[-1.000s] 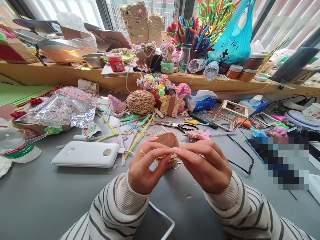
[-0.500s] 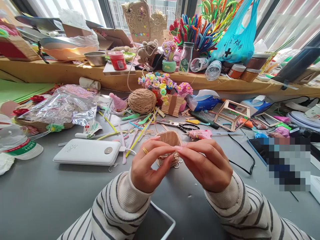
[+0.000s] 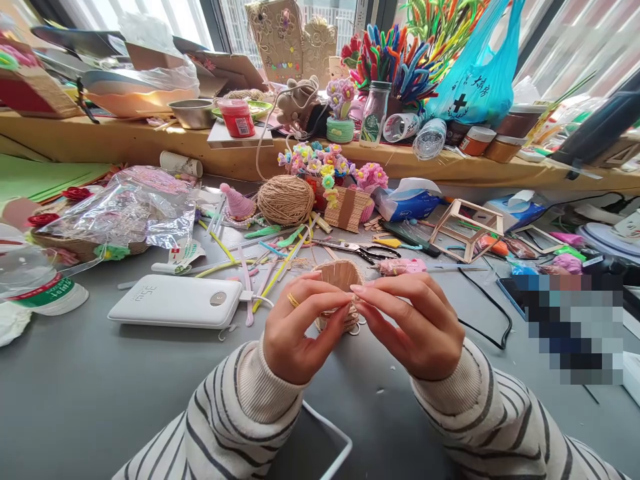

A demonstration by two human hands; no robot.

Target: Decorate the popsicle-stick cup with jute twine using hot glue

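My left hand (image 3: 303, 323) is closed in a pinch, thumb and forefinger together, with a ring on one finger. Facing it, my right hand (image 3: 415, 320) pinches too, and the fingertips of both hands almost meet. Whatever lies between them is too small to make out. Just behind the fingertips stands a small basket of wooden sticks and twine (image 3: 341, 275), partly hidden by my hands. Beyond it lie black-handled scissors (image 3: 367, 251) and a pink glue gun (image 3: 403, 266).
A white power bank (image 3: 175, 303) with its cable lies left of my hands. Farther back are a ball of twine (image 3: 286, 200), pipe-cleaner flowers (image 3: 320, 163) and a wooden stick frame (image 3: 467, 227). A bottle (image 3: 37, 280) lies at far left; a black cable (image 3: 503, 333) curls at right.
My right fingers have loosened and spread slightly, the forefinger lifting a little from the thumb. My left hand keeps its pinch. The view has shifted a little.
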